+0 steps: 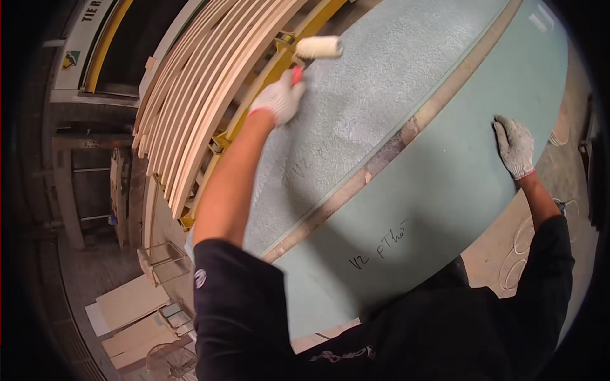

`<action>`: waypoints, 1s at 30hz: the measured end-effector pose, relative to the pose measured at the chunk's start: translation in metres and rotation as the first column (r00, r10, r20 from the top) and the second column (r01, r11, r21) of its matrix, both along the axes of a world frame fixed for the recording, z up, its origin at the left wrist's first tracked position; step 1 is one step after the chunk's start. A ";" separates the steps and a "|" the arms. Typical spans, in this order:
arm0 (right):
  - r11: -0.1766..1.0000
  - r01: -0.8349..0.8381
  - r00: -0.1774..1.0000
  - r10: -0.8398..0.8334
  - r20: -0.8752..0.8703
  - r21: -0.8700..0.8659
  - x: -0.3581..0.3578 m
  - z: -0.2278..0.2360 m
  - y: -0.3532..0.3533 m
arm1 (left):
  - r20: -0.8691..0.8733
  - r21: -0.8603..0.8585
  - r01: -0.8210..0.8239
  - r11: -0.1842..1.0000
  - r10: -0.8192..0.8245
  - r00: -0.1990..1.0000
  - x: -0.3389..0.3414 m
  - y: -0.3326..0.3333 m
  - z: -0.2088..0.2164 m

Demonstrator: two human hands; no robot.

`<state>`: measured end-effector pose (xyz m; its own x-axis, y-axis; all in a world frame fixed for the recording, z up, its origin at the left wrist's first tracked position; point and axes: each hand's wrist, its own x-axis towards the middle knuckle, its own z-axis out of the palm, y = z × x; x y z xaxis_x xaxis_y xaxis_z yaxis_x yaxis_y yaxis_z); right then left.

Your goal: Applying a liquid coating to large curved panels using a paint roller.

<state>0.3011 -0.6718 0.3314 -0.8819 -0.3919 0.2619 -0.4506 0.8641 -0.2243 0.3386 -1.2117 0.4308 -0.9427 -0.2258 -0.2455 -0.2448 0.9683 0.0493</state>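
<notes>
My left hand (279,100), in a white knit glove with a red cuff, is closed round the red handle of a paint roller (319,47). The roller's cream sleeve is at the far edge of a pale green panel (381,76), whose surface carries a wet-looking, textured coat. Nearer me is a second, smooth green panel (445,184) with handwriting on it. A narrow brownish gap (387,152) runs between the two. On the smooth panel, close to its right edge, my gloved right hand (516,146) rests open with nothing in it.
Long wooden strips (216,82) are stacked beyond the panels at the left, beside a yellow metal frame (260,79). Flat boards (130,305) and a round wire fan guard (170,362) are low at the left. A looped cable (513,270) lies on the floor at the right.
</notes>
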 end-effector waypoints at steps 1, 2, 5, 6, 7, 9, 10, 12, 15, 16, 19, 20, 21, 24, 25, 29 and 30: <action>1.000 0.004 1.000 -0.005 -0.012 -0.021 -0.003 -0.003 0.002 | -0.121 0.016 0.054 0.998 -0.051 0.991 -0.009 0.011 -0.009; 0.999 -0.006 1.000 0.005 -0.027 -0.053 -0.003 -0.002 0.004 | -0.101 0.030 0.078 0.997 -0.074 0.992 0.003 0.013 -0.012; 0.998 0.054 0.998 -0.055 -0.007 -0.016 0.001 -0.003 0.023 | 0.164 0.059 0.091 0.994 -0.099 0.981 0.101 0.010 -0.007; 0.997 0.073 0.997 -0.073 -0.021 -0.015 0.001 0.004 0.022 | 0.170 0.034 0.116 0.993 -0.120 0.978 0.163 -0.017 -0.003; 0.996 0.082 0.997 -0.083 -0.010 -0.029 0.002 0.005 0.023 | 0.240 -0.050 0.129 0.990 -0.113 0.964 0.214 -0.031 0.014; 0.998 0.026 0.999 -0.028 -0.031 -0.057 0.001 0.008 0.023 | 0.320 -0.138 0.186 0.973 -0.134 0.938 0.320 -0.081 0.034; 0.997 0.058 0.998 -0.059 -0.031 -0.056 -0.001 0.005 0.025 | 0.460 -0.184 0.123 0.975 -0.025 0.888 0.324 -0.079 0.051; 0.998 0.009 0.999 -0.012 -0.040 -0.065 0.000 0.001 0.022 | 0.399 -0.200 0.232 0.952 -0.137 0.907 0.283 -0.074 0.051; 0.999 0.024 0.999 -0.026 -0.034 -0.045 0.003 0.003 0.020 | 0.336 -0.169 0.253 0.953 -0.186 0.923 0.146 -0.007 0.034; 0.999 0.028 0.999 -0.029 -0.039 -0.041 0.002 0.000 0.018 | 0.299 -0.118 0.244 0.963 -0.200 0.933 0.097 0.023 0.029; 0.999 0.003 0.998 -0.006 -0.065 -0.053 -0.002 -0.006 0.010 | 0.117 -0.029 0.232 0.972 -0.227 0.967 0.005 0.087 0.008; 0.996 -0.014 0.995 0.005 -0.096 -0.091 -0.004 -0.008 0.011 | 0.110 0.002 0.242 0.970 -0.241 0.964 -0.004 0.093 0.004; 0.992 -0.012 0.994 -0.002 -0.111 -0.125 -0.002 -0.015 0.018 | 0.133 0.007 0.238 0.971 -0.237 0.962 0.011 0.093 -0.002; 0.995 0.008 0.995 -0.018 -0.100 -0.096 0.005 -0.007 0.030 | 0.190 -0.019 0.265 0.964 -0.257 0.948 0.116 0.050 0.003; 0.998 0.029 0.995 -0.035 -0.096 -0.064 0.000 -0.008 0.031 | 0.292 -0.118 0.239 0.964 -0.196 0.936 0.169 0.025 0.010; 0.998 0.011 0.995 -0.018 -0.100 -0.063 0.000 -0.006 0.026 | 0.452 -0.263 0.269 0.927 -0.128 0.883 0.357 -0.068 0.066; 0.997 0.017 0.995 -0.024 -0.097 -0.070 0.001 -0.006 0.025 | 0.479 -0.293 0.303 0.907 -0.135 0.868 0.358 -0.060 0.080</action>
